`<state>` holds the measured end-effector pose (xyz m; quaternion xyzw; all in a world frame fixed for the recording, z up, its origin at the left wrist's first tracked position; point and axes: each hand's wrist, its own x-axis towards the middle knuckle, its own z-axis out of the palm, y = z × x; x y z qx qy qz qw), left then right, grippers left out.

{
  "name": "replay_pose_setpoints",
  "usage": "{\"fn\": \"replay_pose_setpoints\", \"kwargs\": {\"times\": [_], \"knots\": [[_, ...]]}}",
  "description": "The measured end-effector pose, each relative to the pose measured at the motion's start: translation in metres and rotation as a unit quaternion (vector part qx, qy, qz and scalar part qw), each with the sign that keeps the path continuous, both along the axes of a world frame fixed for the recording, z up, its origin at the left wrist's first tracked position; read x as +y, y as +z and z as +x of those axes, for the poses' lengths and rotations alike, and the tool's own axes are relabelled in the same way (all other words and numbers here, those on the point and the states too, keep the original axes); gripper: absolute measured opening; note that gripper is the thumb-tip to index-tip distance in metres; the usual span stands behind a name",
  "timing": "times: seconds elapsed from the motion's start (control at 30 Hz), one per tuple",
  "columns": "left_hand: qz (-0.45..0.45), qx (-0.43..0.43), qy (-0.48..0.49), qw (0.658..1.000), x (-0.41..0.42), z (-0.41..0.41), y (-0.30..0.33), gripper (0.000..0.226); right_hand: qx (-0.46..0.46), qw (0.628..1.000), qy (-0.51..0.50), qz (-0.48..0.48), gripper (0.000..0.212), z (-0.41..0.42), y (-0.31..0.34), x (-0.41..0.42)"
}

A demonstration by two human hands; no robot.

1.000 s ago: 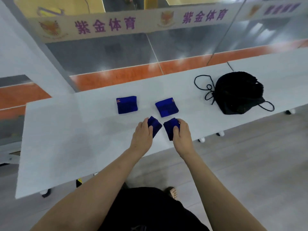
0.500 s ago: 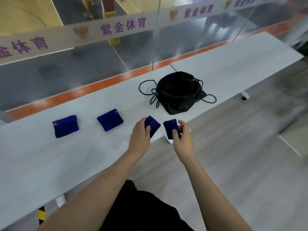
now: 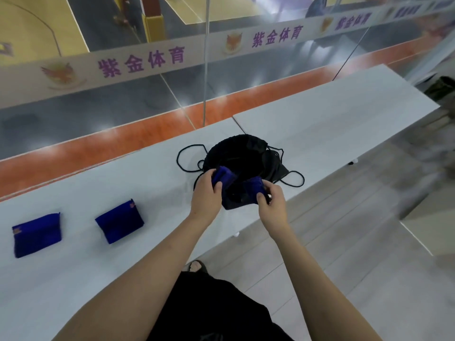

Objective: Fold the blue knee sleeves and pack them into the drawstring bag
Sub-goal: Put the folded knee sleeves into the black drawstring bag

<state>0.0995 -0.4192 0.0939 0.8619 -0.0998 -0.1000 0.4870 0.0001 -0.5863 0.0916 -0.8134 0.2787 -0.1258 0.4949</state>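
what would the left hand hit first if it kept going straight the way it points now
Most likely the open mouth of the black drawstring bag: the left hand, gripping a folded blue sleeve, points up and right into it. Depth is unclear from one view.

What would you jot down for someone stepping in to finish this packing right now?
Left hand: grips one folded blue sleeve over the bag's mouth.
Right hand: grips a second folded sleeve, also at the opening.
Black drawstring bag: open on the white table.
Two more folded sleeves lie on the table, to the left.
Done: all four look folded.
Left: drop these two in, pack the other two.
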Motion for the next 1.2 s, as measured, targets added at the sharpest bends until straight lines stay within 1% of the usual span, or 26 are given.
{"fn": "replay_pose_setpoints", "kwargs": {"times": [0.07,0.17,0.23,0.27,0.4,0.53,0.63,0.7,0.83,0.93,1.03,1.2], "knots": [[0.01,0.002,-0.001,1.0,-0.017,0.021,0.002,0.043,-0.005,1.0,0.003,-0.003,0.035,0.019,0.005,-0.019],[0.025,0.012,0.006,1.0,-0.038,0.048,0.001,0.043,-0.016,1.0,0.011,0.01,0.041,0.048,0.015,-0.041],[0.033,0.02,0.011,0.999,-0.049,0.061,-0.002,0.042,-0.02,0.999,0.038,0.013,0.046,0.065,0.019,-0.053],[0.037,0.025,0.012,0.999,-0.054,0.067,-0.004,0.042,-0.019,0.998,0.049,0.015,0.045,0.074,0.017,-0.061],[0.039,0.07,0.037,0.996,-0.078,0.088,-0.017,0.039,0.022,0.995,0.09,0.035,0.033,0.121,-0.004,-0.096],[0.027,0.126,0.086,0.988,-0.105,0.101,-0.033,0.032,0.064,0.982,0.171,0.052,0.034,0.165,-0.018,-0.128],[0.046,0.166,0.112,0.979,-0.123,0.103,-0.039,0.029,0.098,0.963,0.25,0.038,0.033,0.189,-0.029,-0.151],[0.055,0.177,0.125,0.975,-0.132,0.104,-0.046,0.028,0.113,0.947,0.301,0.025,0.033,0.203,-0.041,-0.165],[0.05,0.203,0.153,0.966,-0.146,0.109,-0.062,0.023,0.142,0.918,0.371,0.018,0.034,0.224,-0.061,-0.186],[0.083,0.209,0.137,0.965,-0.15,0.109,-0.075,0.03,0.168,0.891,0.421,0.008,0.033,0.233,-0.068,-0.195],[0.138,0.221,0.101,0.96,-0.15,0.104,-0.086,0.035,0.186,0.862,0.472,-0.018,0.033,0.238,-0.07,-0.202],[0.245,0.191,0.032,0.95,-0.146,0.103,-0.098,0.034,0.194,0.805,0.551,-0.102,0.036,0.246,-0.08,-0.215]]}}
